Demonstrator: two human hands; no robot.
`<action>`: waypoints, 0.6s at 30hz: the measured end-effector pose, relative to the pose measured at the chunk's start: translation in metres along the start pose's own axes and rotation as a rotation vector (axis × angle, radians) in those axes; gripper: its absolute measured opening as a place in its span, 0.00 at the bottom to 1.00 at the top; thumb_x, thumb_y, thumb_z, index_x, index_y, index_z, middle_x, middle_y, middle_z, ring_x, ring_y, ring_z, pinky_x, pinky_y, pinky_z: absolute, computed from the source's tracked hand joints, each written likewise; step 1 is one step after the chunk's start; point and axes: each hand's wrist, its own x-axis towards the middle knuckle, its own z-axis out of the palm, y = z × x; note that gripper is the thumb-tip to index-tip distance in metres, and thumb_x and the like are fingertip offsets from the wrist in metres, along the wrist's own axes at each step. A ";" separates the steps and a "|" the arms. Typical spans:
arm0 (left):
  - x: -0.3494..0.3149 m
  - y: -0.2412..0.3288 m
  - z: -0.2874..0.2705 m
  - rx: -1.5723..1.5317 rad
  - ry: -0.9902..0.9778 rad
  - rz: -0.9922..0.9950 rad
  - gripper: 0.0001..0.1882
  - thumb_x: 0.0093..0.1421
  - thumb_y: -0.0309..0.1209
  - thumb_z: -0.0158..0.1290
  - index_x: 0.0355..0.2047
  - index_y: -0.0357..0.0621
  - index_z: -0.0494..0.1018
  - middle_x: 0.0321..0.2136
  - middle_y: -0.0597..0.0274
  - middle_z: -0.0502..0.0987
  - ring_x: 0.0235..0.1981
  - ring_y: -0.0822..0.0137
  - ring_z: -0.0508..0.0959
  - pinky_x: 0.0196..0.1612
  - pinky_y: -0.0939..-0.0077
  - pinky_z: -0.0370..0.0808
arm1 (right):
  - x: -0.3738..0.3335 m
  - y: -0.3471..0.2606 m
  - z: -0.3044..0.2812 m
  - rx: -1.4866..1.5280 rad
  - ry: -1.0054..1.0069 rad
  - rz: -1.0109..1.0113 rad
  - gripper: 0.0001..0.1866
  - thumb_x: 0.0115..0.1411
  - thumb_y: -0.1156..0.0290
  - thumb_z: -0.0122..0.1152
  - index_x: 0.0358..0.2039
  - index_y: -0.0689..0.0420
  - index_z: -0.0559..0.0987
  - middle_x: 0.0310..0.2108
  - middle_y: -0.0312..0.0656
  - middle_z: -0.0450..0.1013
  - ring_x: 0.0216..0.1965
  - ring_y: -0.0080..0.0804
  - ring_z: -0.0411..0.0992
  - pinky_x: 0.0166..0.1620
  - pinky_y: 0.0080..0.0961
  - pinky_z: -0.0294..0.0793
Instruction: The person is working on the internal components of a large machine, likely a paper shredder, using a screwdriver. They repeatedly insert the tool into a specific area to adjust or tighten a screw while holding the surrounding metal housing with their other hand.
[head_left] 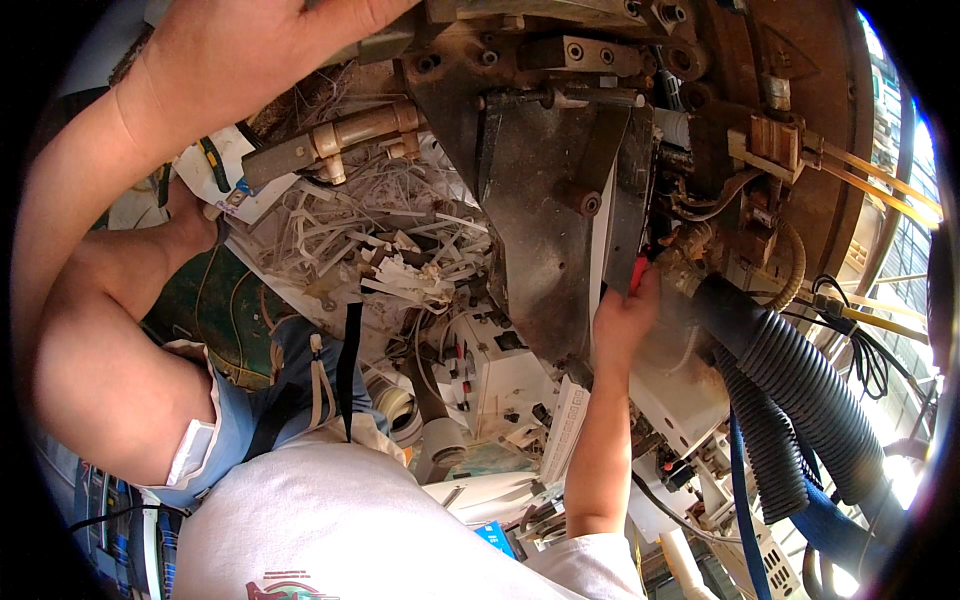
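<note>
My right hand (628, 312) is closed around a slim red-handled tool (641, 272); its working end is hidden. The hand is beside the right edge of a large dark metal plate (545, 230) on the machine. At the upper left, my left hand (235, 55) reaches up near the machine's top parts. Its thumb points right, while the other fingers run out of the picture, so their grip is hidden. Below it, a brown metal bar with pipe fittings (330, 145) juts out from the machine.
Pale plastic strips and scraps (385, 250) lie heaped under the machine. Thick black corrugated hoses (800, 380) hang close to my right arm. Brass-coloured fittings (770, 150) and a bundle of black cable (865, 350) are at the right. A white box with switches (500, 370) stands below the plate.
</note>
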 end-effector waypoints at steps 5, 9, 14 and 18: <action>-0.001 0.000 -0.001 -0.021 0.004 0.017 0.22 0.64 0.38 0.57 0.53 0.40 0.65 0.41 0.53 0.73 0.40 0.59 0.75 0.44 0.65 0.74 | 0.000 -0.016 -0.002 -0.033 -0.003 0.004 0.11 0.57 0.82 0.48 0.40 0.62 0.74 0.34 0.41 0.74 0.38 0.27 0.71 0.45 0.22 0.69; 0.000 -0.001 -0.001 -0.043 0.008 0.036 0.23 0.64 0.38 0.57 0.53 0.41 0.65 0.42 0.53 0.73 0.41 0.59 0.76 0.44 0.65 0.74 | -0.001 -0.004 -0.001 -0.034 0.003 0.006 0.10 0.58 0.82 0.48 0.39 0.62 0.74 0.34 0.41 0.74 0.37 0.28 0.71 0.45 0.23 0.69; -0.003 -0.019 0.016 -0.052 0.106 0.085 0.23 0.64 0.37 0.57 0.54 0.41 0.65 0.42 0.53 0.73 0.42 0.58 0.76 0.45 0.65 0.74 | 0.000 -0.002 0.000 -0.052 0.008 0.003 0.08 0.58 0.81 0.49 0.38 0.62 0.74 0.33 0.42 0.74 0.36 0.29 0.71 0.44 0.24 0.69; -0.003 -0.011 0.016 0.002 0.128 0.058 0.23 0.64 0.37 0.57 0.54 0.41 0.65 0.42 0.53 0.73 0.42 0.58 0.76 0.45 0.65 0.74 | 0.001 -0.009 -0.001 -0.033 0.005 -0.003 0.07 0.59 0.80 0.50 0.38 0.62 0.74 0.32 0.41 0.74 0.36 0.29 0.71 0.43 0.24 0.69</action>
